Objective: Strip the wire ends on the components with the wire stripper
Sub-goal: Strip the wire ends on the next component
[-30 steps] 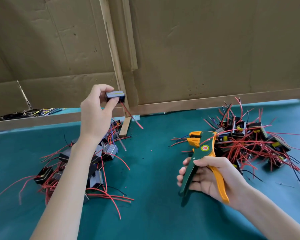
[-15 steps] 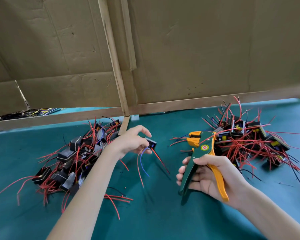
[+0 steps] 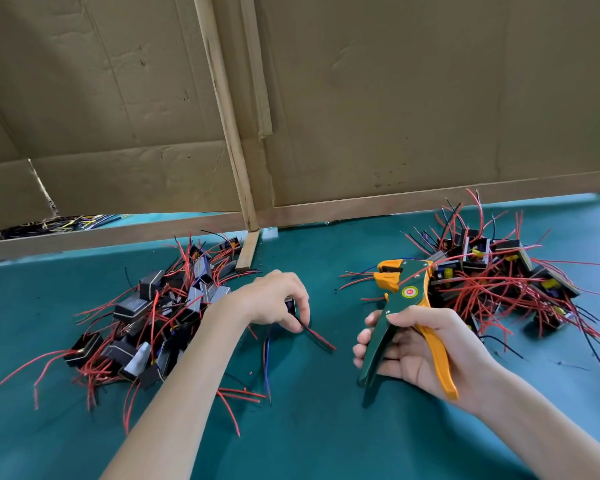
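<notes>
My left hand [image 3: 274, 301] is low over the green mat, its curled fingers holding a small black component [image 3: 290, 304] mostly hidden under them. Red and black wires [image 3: 317, 337] stick out to the right of the fingers, and blue wires [image 3: 266, 368] trail toward me. My right hand [image 3: 426, 351] grips the green and orange wire stripper [image 3: 404, 306] by its handles, jaws pointing up and away, a hand's width right of the component. One pile of wired components [image 3: 160, 317] lies to the left, another pile [image 3: 492, 282] to the right behind the stripper.
A cardboard wall [image 3: 361, 98] with a wooden strip [image 3: 229, 133] closes off the back of the green mat [image 3: 312, 427]. Loose wire bundles [image 3: 52, 225] lie behind the low board at the far left.
My left hand came down from above the left pile with a component, moved right, and now holds it low near the mat. The right hand with the stripper stayed in place.
</notes>
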A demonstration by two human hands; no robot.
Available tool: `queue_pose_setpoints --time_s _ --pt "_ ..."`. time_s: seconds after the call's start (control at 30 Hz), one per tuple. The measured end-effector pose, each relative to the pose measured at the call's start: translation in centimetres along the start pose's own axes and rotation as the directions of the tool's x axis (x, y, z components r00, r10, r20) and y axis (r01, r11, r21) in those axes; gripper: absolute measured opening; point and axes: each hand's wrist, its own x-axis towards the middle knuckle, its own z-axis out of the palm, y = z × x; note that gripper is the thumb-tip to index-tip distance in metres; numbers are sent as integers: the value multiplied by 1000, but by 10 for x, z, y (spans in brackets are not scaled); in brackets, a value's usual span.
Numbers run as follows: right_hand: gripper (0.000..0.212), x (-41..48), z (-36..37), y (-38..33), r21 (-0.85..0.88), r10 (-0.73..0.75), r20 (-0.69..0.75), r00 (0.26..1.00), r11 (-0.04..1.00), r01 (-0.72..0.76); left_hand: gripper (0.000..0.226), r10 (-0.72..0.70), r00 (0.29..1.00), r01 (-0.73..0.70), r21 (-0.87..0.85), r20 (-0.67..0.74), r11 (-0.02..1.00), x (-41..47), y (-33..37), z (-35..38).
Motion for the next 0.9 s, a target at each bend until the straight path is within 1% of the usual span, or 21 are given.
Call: queue_pose_setpoints --time_s 0.17,0.27,0.37,0.47,0.57,0.67,0.77,0.9 --pt "25 -1 1 0 -4 1 -7 1000 1000 -1 20 -50 979 12 -189 -197 982 3 -3 2" --pt "23 -1 0 -1 1 3 -6 1000 1000 -3 16 -46 958 -24 -239 -283 971 3 0 2" --pt "21 0 -1 0 2 5 -4 1000 1000 -5 18 -20 944 -72 -266 -328 961 3 3 4" --pt "20 1 -1 0 -1 5 -5 1000 1000 -5 18 -9 941 -85 -262 -338 961 3 2 6" --pt "20 0 -1 1 -12 3 13 1000 1000 -2 20 -1 932 -118 -307 -362 944 4 2 8" --pt "20 -1 1 0 -30 -3 13 1000 1000 3 24 22 920 -201 -424 -391 883 2 6 6" --pt "23 -2 4 0 -44 -13 17 1000 999 14 29 22 901 -290 -565 -432 773 -2 12 0" --pt "24 -6 7 -1 -71 -38 55 998 997 42 22 -15 880 -343 -658 -474 671 -9 20 -7"
